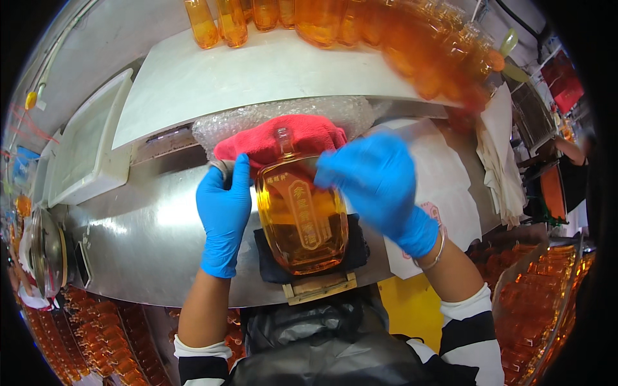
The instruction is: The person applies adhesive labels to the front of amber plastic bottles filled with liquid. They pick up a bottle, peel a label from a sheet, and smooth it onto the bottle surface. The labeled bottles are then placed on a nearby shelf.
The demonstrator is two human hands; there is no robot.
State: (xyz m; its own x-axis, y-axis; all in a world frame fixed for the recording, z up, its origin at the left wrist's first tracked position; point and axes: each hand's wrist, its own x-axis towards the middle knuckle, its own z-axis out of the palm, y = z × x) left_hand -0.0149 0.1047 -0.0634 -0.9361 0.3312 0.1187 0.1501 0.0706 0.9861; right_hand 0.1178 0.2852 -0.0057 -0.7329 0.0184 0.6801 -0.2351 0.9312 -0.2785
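Note:
A flat amber glass bottle (277, 235) with gold decoration lies face up before me. Its neck leans on a bunched red towel (315, 132), and a dark cloth (358, 248) is under its body. To the left of the bottle, my left hand (225, 212) in a blue glove is closed around a greyish cloth (223, 168), of which only a bit shows. My right hand (376, 183), also gloved in blue, hovers over the bottle's right shoulder. It is blurred by motion, its fingers drawn together; whatever they pinch, if anything, is hidden.
Bubble wrap (283, 116) lies behind the towel. Many amber bottles (347, 22) stand along a raised white board (257, 67). A white bin (96, 141) is at the left, white paper (444, 174) at the right. Crates of amber bottles (537, 309) flank me. A wooden block (320, 288) sits at the table's near edge.

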